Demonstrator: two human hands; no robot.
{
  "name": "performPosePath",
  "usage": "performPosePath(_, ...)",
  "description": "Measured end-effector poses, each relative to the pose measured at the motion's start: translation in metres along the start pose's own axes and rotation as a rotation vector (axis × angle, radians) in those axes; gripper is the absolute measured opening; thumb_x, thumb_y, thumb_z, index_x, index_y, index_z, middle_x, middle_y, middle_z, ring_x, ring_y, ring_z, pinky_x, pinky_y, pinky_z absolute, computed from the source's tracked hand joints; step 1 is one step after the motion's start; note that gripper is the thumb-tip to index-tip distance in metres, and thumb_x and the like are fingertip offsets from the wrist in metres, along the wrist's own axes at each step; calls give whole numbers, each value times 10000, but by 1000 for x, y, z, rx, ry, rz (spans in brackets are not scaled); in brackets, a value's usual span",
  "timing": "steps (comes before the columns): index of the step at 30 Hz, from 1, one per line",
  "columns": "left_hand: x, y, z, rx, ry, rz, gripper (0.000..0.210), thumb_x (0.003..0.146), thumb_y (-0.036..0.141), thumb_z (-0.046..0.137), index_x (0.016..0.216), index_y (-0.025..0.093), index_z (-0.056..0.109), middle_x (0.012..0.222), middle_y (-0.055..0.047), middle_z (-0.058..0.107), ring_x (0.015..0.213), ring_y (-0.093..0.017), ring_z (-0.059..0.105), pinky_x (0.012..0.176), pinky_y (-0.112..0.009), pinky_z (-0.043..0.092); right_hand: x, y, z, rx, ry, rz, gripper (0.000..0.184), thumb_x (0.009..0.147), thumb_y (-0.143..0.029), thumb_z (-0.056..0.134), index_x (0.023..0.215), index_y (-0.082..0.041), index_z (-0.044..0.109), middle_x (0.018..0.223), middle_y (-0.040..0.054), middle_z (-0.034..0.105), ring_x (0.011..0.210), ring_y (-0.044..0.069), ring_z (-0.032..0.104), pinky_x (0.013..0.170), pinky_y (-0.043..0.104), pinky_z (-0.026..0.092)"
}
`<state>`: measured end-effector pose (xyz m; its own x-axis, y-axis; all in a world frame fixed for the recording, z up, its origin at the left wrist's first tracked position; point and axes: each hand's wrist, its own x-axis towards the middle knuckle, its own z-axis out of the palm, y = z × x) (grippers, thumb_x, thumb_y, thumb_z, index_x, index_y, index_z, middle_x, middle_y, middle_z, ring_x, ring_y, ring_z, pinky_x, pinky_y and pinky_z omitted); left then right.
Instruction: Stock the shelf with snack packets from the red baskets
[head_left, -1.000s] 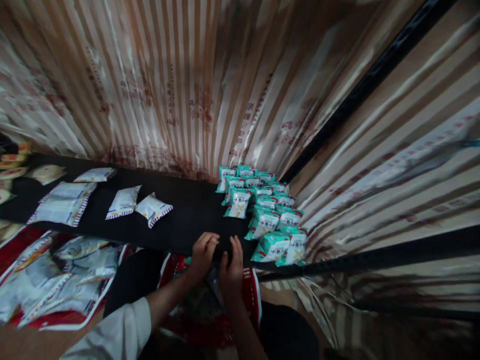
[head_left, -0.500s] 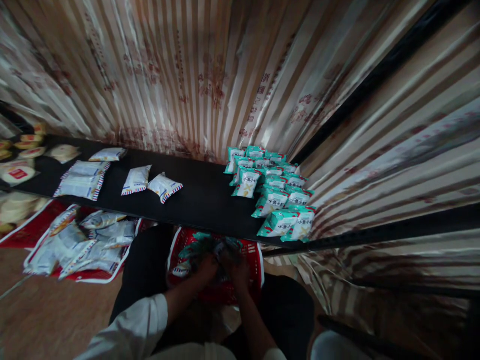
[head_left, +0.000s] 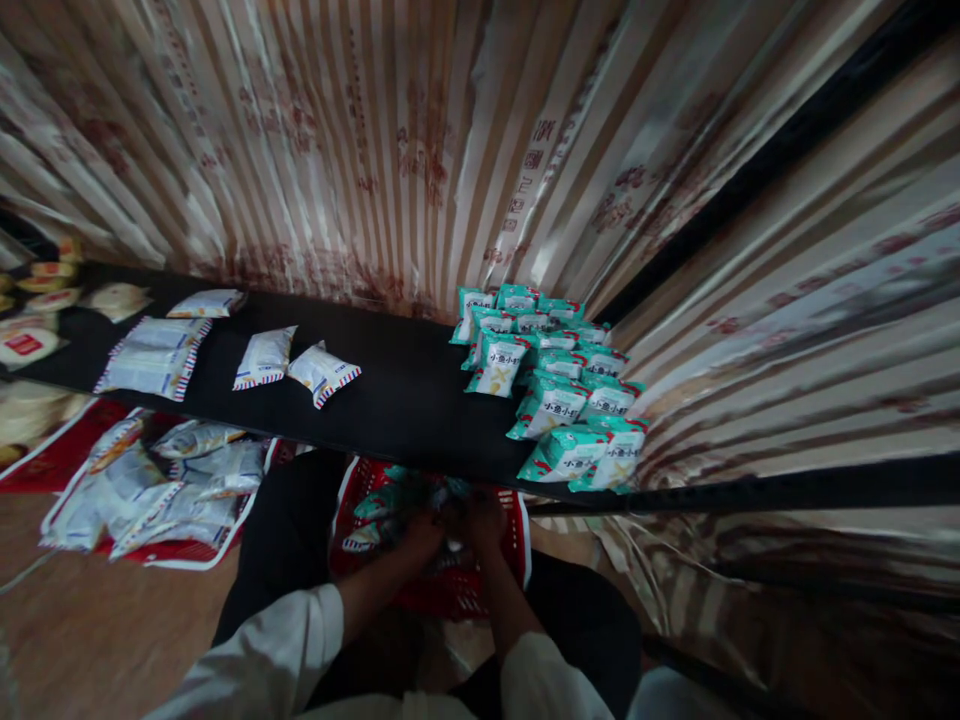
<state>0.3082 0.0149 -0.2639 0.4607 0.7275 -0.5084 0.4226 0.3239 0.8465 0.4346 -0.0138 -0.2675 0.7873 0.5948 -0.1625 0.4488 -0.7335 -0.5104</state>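
Note:
Both of my hands reach down into a red basket (head_left: 517, 560) with a white rim, between my knees and close to the shelf edge. My left hand (head_left: 421, 535) is beside green snack bags (head_left: 379, 500) in the basket. Close to it, my right hand (head_left: 484, 520) is in the basket's right half. Dim light and blur hide the fingers of both hands, so I cannot make out whether they hold anything. Rows of green and white snack bags (head_left: 562, 400) stand at the right end of the black shelf (head_left: 420, 400).
White snack bags with striped edges (head_left: 262, 358) lie on the shelf's left half. A second red basket (head_left: 195, 552), full of similar bags, sits below left. Round pale packs (head_left: 116, 300) are at the far left. Striped plastic sheeting (head_left: 420, 150) and a dark frame bar (head_left: 712, 200) rise behind.
The view has shifted slightly. My two hands stay in the basket, and my right hand has moved a little upward and to the right. The bags on the shelf look unchanged.

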Motion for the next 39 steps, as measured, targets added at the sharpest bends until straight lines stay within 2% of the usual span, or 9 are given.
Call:
performPosePath(4, 2, 5, -4, 31, -17, -67, 154, 725, 217, 549, 815, 185, 669, 819, -63, 709, 893, -252, 638, 859, -412, 466, -8, 0, -19, -46, -9, -43, 299, 768, -202, 416, 929, -130, 658, 866, 150, 671, 773, 232, 605, 631, 315, 406)
performPosePath(9, -1, 20, -11, 19, -5, -32, 266, 708, 211, 580, 966, 192, 645, 1006, -71, 687, 1043, -256, 588, 939, -394, 424, -26, -7, -52, -106, -27, -192, 277, 793, -166, 412, 969, -160, 626, 924, 104, 662, 859, 209, 591, 704, 293, 400)
performPosePath(13, -13, 33, -18, 1, -68, 143, 427, 686, 221, 613, 1112, 209, 591, 1131, -66, 640, 1100, -252, 552, 976, -376, 405, -37, -18, -77, -192, -9, -295, 242, 847, -184, 371, 939, -179, 595, 856, 76, 657, 798, 183, 595, 674, 270, 383)
performPosePath(18, -23, 36, -28, 21, -168, 329, 606, 623, 200, 687, 1206, 181, 520, 1196, -81, 593, 1121, -264, 511, 998, -396, 376, -41, -33, -103, -107, 6, -435, 272, 884, -262, 304, 928, -184, 561, 826, 61, 646, 801, 176, 591, 691, 258, 374)
performPosePath(23, -28, 32, -39, -6, -173, 337, 609, 654, 169, 670, 1230, 173, 472, 1180, -80, 583, 1071, -237, 526, 946, -378, 407, -43, -50, -119, -51, -51, -338, 265, 863, -312, 322, 924, -204, 556, 761, 33, 645, 690, 174, 592, 620, 254, 359)
performPosePath(30, -36, 36, -54, -210, -288, 364, 352, 717, 154, 610, 1049, 172, 496, 1057, -56, 628, 971, -179, 579, 847, -311, 460, -39, -69, -125, 118, -79, -290, 321, 829, -385, 377, 982, -194, 585, 841, 53, 671, 749, 195, 617, 680, 286, 429)
performPosePath(34, -42, 52, -61, -252, -203, 324, 323, 734, 189, 592, 1039, 178, 486, 1017, -52, 626, 920, -166, 592, 785, -288, 482, -40, -75, -121, 320, -36, -279, 472, 832, -450, 384, 1168, -144, 511, 966, 101, 668, 846, 202, 627, 743, 314, 471)
performPosePath(37, -38, 64, -62, -270, -65, 326, 365, 723, 204, 593, 1064, 157, 470, 1030, -73, 607, 890, -160, 594, 764, -281, 486, -48, -77, -115, 432, -1, -312, 533, 847, -441, 381, 1266, -115, 425, 1095, 145, 628, 934, 200, 617, 795, 326, 483)
performPosePath(39, -32, 70, -61, -262, 30, 324, 444, 705, 199, 604, 1116, 148, 445, 1025, -83, 603, 868, -159, 595, 758, -284, 487, -56, -76, -107, 431, 37, -364, 518, 854, -417, 382, 1268, -108, 425, 1160, 166, 590, 982, 206, 601, 829, 346, 481)
